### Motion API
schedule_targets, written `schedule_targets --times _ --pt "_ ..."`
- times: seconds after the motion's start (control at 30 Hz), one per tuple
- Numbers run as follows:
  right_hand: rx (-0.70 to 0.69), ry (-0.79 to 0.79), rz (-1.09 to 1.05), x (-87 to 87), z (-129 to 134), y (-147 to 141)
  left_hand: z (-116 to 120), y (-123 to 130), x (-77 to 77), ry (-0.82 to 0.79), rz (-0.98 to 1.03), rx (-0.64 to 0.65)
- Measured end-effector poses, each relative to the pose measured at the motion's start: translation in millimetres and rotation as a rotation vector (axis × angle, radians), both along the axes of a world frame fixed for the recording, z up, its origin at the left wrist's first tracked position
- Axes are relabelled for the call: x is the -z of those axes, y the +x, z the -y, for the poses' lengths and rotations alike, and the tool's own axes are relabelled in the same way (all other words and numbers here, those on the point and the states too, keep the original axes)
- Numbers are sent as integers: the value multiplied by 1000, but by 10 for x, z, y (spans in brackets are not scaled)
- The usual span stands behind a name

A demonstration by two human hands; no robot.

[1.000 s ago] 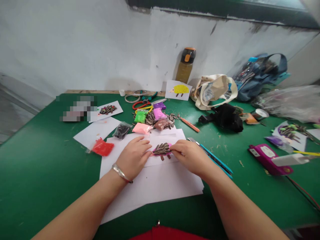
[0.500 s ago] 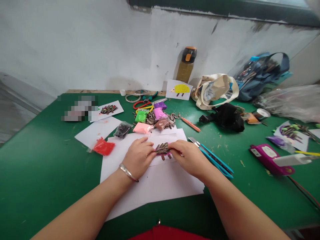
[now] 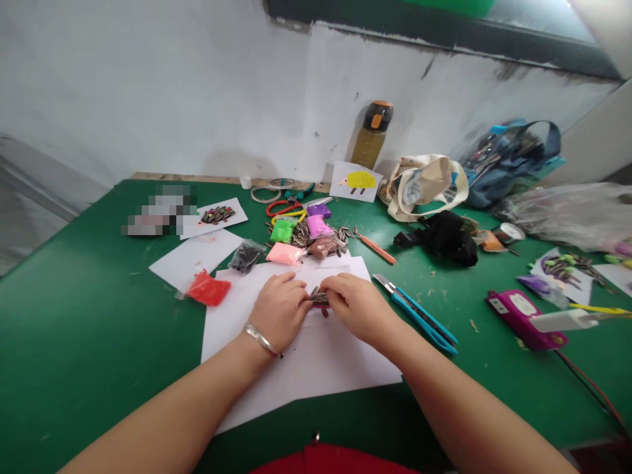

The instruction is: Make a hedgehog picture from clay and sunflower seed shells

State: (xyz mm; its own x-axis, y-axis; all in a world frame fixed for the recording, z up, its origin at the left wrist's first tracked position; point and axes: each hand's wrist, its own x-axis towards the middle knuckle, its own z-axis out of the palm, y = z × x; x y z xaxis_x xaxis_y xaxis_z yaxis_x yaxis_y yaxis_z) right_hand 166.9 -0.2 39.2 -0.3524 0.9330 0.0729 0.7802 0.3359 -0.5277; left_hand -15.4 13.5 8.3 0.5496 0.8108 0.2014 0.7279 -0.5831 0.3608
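Note:
On a stack of white paper (image 3: 345, 368) lies a small clay figure (image 3: 320, 298) with a magenta edge and brown legs, its body covered with striped sunflower seeds. My left hand (image 3: 280, 309) rests on the paper; its thumb and forefinger close against the figure's left edge. From the right my right hand (image 3: 358, 308) reaches over the figure, fingers curled in a pinch at the seeds. They hide its right part, and whatever lies between the fingertips cannot be seen. Behind the hands is a pile of loose sunflower seeds (image 3: 300, 235).
Packets of red clay (image 3: 210, 288), black clay (image 3: 246, 255) and peach clay (image 3: 286, 254) lie left and behind. A blue utility knife (image 3: 419, 316) is right of the paper. Farther right sits a magenta power strip (image 3: 523, 319). A bottle (image 3: 371, 135) stands by the wall.
My right hand has shifted slightly left over the figure and covers more of its right side. My left hand stays at the left edge. The view has tilted a little.

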Motion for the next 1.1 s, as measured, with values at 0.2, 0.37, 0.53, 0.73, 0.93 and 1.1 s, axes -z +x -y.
schedule_targets --times 0.2,0.37,0.53,0.73,0.93,1.1 --pt "-54 -32 132 -17 -101 -75 18 18 -2 -22 8 -41" --pt "-39 -31 162 89 -114 -112 42 22 8 -30 8 -65" --pt "-30 -7 201 142 -93 -153 36 21 6 -30 2 -73" --pt "-22 6 186 117 -87 -110 42 33 -24 -32 -24 -58" --pt "-54 -1 148 129 -75 -55 44 9 -61 -22 -20 -29" --pt "-52 -8 142 127 -73 -53 -12 -134 -200 7 -45 1"
